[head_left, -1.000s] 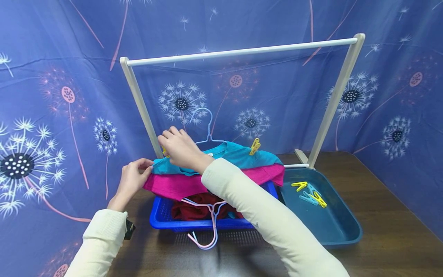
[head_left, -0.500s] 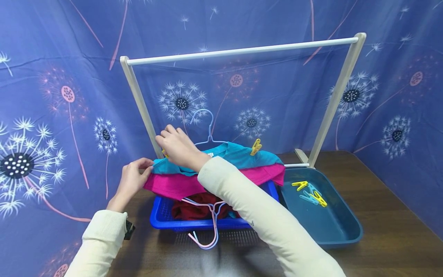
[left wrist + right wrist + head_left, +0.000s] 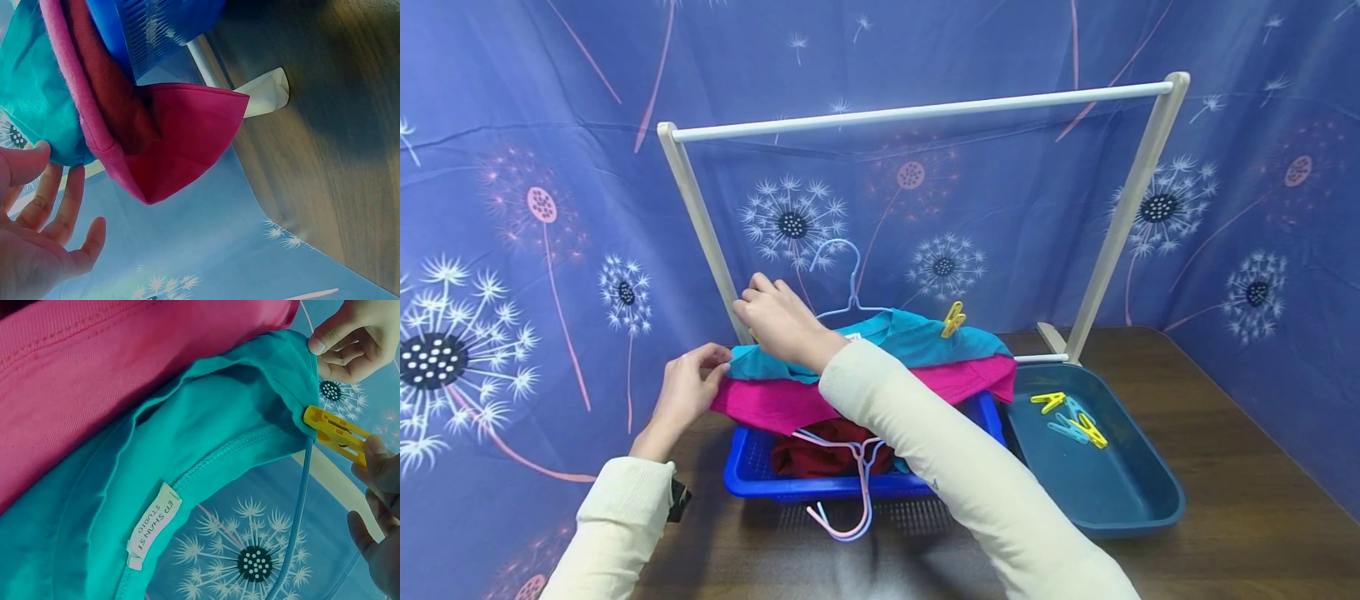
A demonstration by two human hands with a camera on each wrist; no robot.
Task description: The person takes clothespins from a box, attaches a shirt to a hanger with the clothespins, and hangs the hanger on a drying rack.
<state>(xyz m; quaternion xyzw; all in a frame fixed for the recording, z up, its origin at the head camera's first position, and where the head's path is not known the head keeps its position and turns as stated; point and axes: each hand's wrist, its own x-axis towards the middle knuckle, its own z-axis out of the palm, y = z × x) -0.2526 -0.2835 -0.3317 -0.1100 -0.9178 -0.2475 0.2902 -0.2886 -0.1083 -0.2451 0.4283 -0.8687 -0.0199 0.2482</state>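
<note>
A teal shirt lies on a blue hanger, over a pink garment. At the shirt's left end my left hand pinches the teal cloth between thumb and fingers, as the left wrist view also shows. My right hand holds a yellow clothespin by its handles; the right wrist view has its tip on the shirt's shoulder beside the hanger wire. Another yellow clothespin is clipped on the shirt's right shoulder. A white label shows inside the collar.
A blue basket with dark red cloth stands below the garments, hanger hooks over its front. To the right, a dark tray holds several clothespins. Behind rises a rack with a white bar.
My right hand has shifted slightly to the left at the shirt's left shoulder, its forearm moving left and down. My left hand has stayed nearly still.
</note>
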